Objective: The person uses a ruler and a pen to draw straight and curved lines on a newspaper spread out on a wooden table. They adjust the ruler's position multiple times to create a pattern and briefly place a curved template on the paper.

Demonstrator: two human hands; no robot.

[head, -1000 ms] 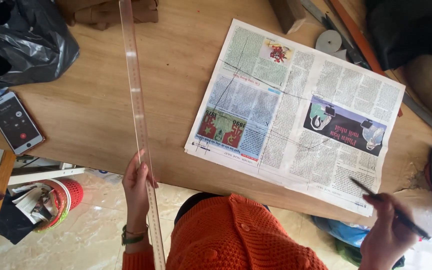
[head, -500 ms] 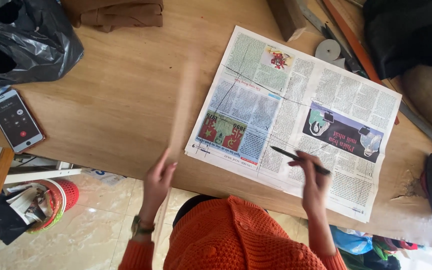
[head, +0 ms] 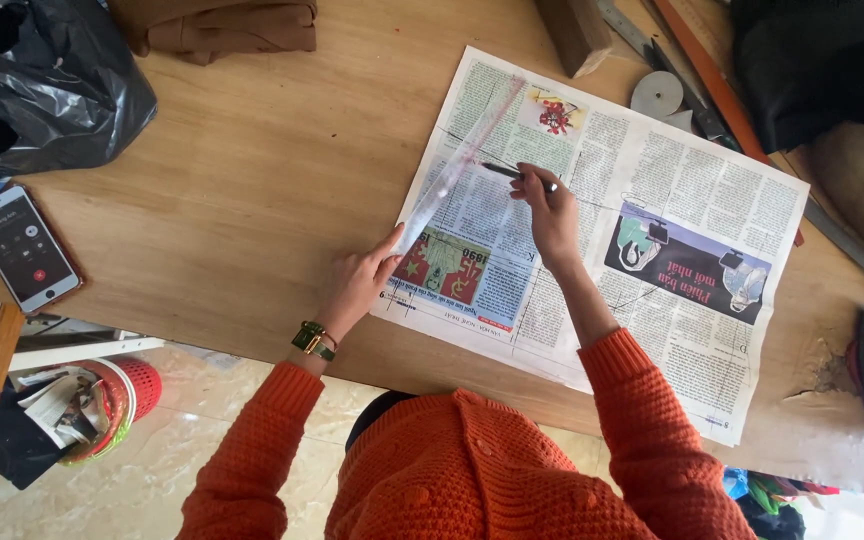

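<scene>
A newspaper sheet [head: 652,200] lies spread on the wooden table [head: 252,190]. A long clear ruler [head: 462,160] rests slanted across the sheet's left part. My left hand [head: 360,285] holds the ruler's near end at the paper's left edge. My right hand [head: 550,215] grips a dark pen [head: 512,172], its tip on the paper just right of the ruler. Both arms wear orange knitted sleeves, and a watch sits on the left wrist.
A black plastic bag [head: 37,80] and a phone [head: 24,247] lie at the table's left. Brown cloth [head: 227,25], a wood block [head: 574,35], a round disc [head: 657,95] and long metal strips [head: 722,95] sit along the far edge. A red basket [head: 112,395] stands on the floor.
The ruler swung from standing across the bare table onto the newspaper. My right hand moved with the pen from the paper's near right corner up to the ruler's edge.
</scene>
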